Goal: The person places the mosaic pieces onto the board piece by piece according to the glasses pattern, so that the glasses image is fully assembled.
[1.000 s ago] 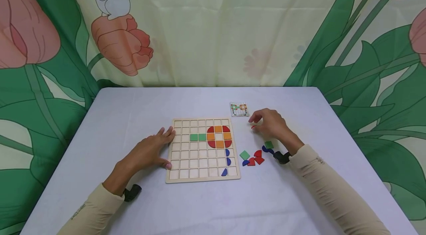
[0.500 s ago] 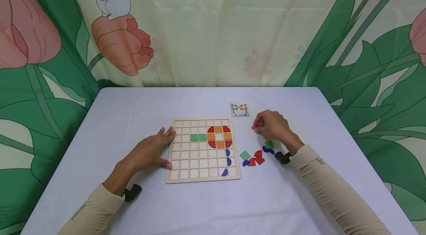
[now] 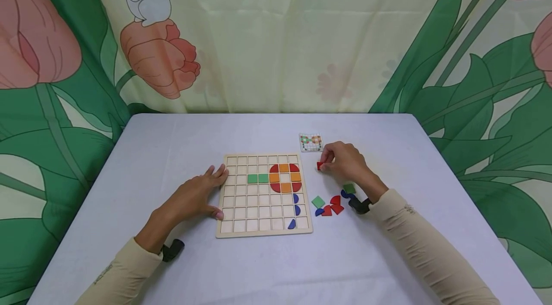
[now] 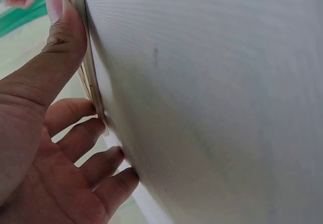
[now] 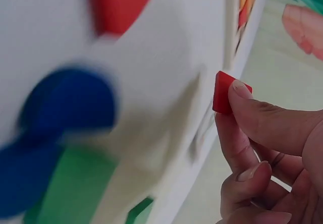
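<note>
One small red piece (image 3: 319,166), pinched

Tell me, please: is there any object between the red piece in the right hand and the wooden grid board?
Nothing visible. The right hand pinches the red piece just right of the wooden grid board; only bare table lies between. The loose pieces sit nearer the person.

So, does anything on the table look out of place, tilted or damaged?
Nothing stands out. The wooden grid board lies flat with its coloured tiles seated in the cells, the left hand resting at its edge. The loose tiles lie flat beside it. The right hand pinches a small red tile.
</note>
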`<state>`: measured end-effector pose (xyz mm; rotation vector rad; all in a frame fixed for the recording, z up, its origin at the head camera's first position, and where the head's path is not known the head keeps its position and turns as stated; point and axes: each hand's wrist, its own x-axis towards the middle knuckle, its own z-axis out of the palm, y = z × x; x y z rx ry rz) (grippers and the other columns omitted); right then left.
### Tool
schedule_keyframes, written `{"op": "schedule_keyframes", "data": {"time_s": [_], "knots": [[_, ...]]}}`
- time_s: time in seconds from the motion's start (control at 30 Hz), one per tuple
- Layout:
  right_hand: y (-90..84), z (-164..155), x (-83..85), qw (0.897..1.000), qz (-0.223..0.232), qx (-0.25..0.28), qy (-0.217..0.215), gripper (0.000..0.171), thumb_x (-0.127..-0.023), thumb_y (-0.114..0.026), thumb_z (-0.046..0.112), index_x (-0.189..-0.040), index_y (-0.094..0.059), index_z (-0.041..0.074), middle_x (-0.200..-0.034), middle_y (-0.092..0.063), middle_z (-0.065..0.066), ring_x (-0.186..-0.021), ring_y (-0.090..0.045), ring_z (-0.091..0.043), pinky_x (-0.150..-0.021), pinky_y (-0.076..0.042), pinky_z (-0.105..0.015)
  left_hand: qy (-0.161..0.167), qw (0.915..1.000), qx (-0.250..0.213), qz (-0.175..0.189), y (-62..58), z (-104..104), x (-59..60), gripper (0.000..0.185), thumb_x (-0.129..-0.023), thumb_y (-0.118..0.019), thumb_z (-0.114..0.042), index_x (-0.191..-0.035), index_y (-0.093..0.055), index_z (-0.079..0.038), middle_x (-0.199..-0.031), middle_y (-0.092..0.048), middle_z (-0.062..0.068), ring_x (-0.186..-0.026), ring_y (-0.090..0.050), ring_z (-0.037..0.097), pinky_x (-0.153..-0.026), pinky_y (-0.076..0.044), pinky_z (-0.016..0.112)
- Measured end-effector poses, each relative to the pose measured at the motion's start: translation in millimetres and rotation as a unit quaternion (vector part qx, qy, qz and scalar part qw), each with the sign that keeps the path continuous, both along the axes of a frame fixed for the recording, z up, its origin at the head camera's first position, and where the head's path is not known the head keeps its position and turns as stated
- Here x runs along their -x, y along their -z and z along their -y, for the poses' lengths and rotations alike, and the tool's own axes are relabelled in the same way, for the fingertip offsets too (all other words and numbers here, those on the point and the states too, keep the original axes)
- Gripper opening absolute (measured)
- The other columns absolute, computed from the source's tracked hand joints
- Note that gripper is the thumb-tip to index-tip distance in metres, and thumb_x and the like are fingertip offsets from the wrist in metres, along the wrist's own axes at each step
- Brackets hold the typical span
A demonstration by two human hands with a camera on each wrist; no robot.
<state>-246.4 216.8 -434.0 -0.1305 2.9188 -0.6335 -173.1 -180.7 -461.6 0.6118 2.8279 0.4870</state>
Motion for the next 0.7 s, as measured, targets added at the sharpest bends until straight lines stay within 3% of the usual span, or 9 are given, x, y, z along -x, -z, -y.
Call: {"op": "schedule_keyframes", "data": {"time_s": [0.7], "knots": [[-10.6, 87.4, -1.6, 0.997, -0.029, 0.038, -0.057, 0.013, -0.086, -0.080, 0.025, -0.084, -0.067, 0.023, -0.081, -0.067, 0.006, -0.086, -0.058, -0.017, -0.073, -0.047, -0.035, 0.004, 1.0000, 0.000, 0.001, -1.6, 0.3, -0.7, 0.119, -0.058, -0.090, -0.045, -0.156, -0.032, -0.011, -0.165, -0.024, 0.009, -0.149, -0.027, 0.042, -0.107, -0.039, 0.062]]}}
